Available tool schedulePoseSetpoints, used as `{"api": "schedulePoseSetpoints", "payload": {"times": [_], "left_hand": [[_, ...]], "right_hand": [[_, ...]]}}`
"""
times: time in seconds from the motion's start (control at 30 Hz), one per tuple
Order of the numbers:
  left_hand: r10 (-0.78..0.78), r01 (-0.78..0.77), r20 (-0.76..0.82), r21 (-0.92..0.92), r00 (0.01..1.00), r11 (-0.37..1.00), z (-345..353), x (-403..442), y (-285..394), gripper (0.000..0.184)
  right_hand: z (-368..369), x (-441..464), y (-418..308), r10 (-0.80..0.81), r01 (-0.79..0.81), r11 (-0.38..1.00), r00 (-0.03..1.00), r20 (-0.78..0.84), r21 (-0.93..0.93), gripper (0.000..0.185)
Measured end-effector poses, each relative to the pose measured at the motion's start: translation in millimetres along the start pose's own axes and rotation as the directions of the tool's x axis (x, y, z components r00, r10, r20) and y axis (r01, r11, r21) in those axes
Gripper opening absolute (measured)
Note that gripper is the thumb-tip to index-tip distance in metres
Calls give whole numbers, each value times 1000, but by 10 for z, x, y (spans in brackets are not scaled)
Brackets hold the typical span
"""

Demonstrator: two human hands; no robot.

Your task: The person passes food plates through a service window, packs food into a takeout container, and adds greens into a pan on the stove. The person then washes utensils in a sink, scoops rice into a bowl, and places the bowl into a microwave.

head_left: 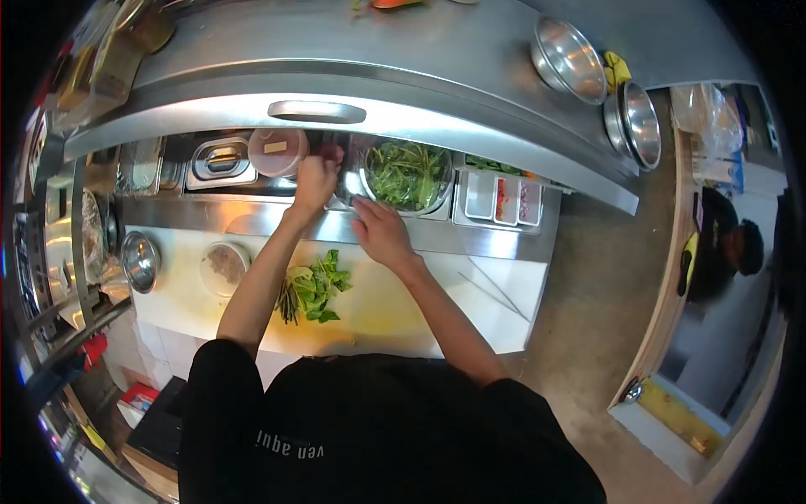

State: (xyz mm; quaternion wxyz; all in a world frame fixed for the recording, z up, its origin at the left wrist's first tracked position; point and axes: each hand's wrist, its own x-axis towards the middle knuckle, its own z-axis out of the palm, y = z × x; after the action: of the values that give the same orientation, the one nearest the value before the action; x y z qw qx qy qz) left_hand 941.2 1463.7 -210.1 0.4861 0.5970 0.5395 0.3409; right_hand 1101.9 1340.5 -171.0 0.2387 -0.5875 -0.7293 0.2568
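My left hand reaches over the counter's rail into a container well, beside a round lidded tub with a label. Its fingers are curled near something pinkish whose kind I cannot make out. My right hand is at the front edge of the well, fingers stretched out, next to a clear bowl of leafy greens. On the white cutting board, a bunch of green leaves with stems lies below my hands. A white bowl with brownish food stands left of my left forearm.
An empty metal bowl stands at the board's left. A lidded metal pan sits in the well. Small trays of chopped food are at right. Metal bowls rest on the upper shelf. Another person is at far right.
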Motion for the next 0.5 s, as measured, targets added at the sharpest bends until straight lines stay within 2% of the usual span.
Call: {"api": "schedulePoseSetpoints", "payload": {"times": [0.03, 0.07, 0.1, 0.13, 0.17, 0.2, 0.27, 0.3, 0.33, 0.37, 0.4, 0.43, 0.47, 0.5], "left_hand": [[-156, 155, -6, -68, 988, 986, 18, -27, 231, 26], [-308, 305, -8, -134, 951, 943, 38, -62, 479, 26], [-306, 305, 3, -120, 952, 945, 67, -70, 491, 26], [-8, -12, 83, 237, 997, 971, 100, -86, 485, 27], [251, -352, 257, 514, 933, 782, 137, -84, 470, 28], [258, -364, 267, 511, 928, 779, 185, -78, 378, 28], [77, -240, 261, 679, 962, 694, 343, -14, 113, 29], [-195, 12, 213, 644, 957, 765, 462, 115, 142, 25], [48, -88, 78, 662, 996, 744, 520, 94, -130, 16], [-177, 175, -11, 229, 984, 958, 563, 151, -289, 14], [-415, 405, 22, -264, 910, 875, 599, 199, -356, 14], [-432, 425, 105, -486, 896, 764, 557, 143, -208, 16], [-436, 440, 189, -670, 880, 598, 477, 66, 27, 18], [-443, 423, 82, -487, 893, 764, 427, 14, 168, 20]], "right_hand": [[54, 54, -22, 49, -39, 996, 992, 118, -85, 46], [116, 86, -80, 59, -51, 996, 993, 106, -77, 46], [186, 102, -133, 70, -57, 984, 995, 70, -170, 49], [231, 112, -174, 77, -66, 962, 996, 35, -264, 51], [255, 129, -165, 66, -46, 969, 995, 73, -243, 55], [196, 124, -192, 73, -56, 968, 995, 62, -245, 55], [-18, 62, -257, 61, -77, 979, 994, 90, 189, 51], [-166, -155, -213, 12, 18, 983, 987, -163, 181, 41], [-255, -338, -192, 88, -48, 982, 973, -215, 181, 36], [-340, -522, -160, 165, -117, 975, 951, -262, 189, 31], [-442, -736, -88, 193, -136, 969, 939, -286, 208, 29], [-549, -975, 17, 223, -156, 961, 925, -308, 227, 28], [-624, -1264, 153, 229, -198, 973, 903, -364, 119, 29], [-729, -1574, 299, 359, -346, 932, 856, -373, 103, 34]]}}
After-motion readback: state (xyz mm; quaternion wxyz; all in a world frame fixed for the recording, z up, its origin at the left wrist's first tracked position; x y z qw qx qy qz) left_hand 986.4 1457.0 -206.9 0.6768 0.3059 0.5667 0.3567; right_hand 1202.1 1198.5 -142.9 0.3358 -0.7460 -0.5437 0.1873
